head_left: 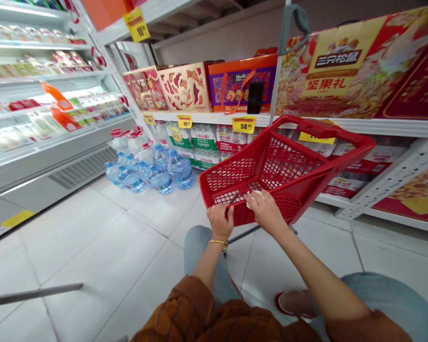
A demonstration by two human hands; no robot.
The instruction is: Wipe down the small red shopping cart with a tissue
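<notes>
A red plastic shopping basket with a mesh body and a long handle stands tilted in front of me. My left hand, with a gold bangle on its wrist, curls over the basket's near rim. My right hand lies on the rim and mesh to the right of it. A crumpled white item, perhaps a tissue, shows under those fingers. Part of it is hidden by the hand.
Large water bottles stand on the white tiled floor beyond the basket. Behind them are shelves with bottled-water packs and red gift boxes. A lit chilled display case runs along the left. A thin grey bar crosses the lower left.
</notes>
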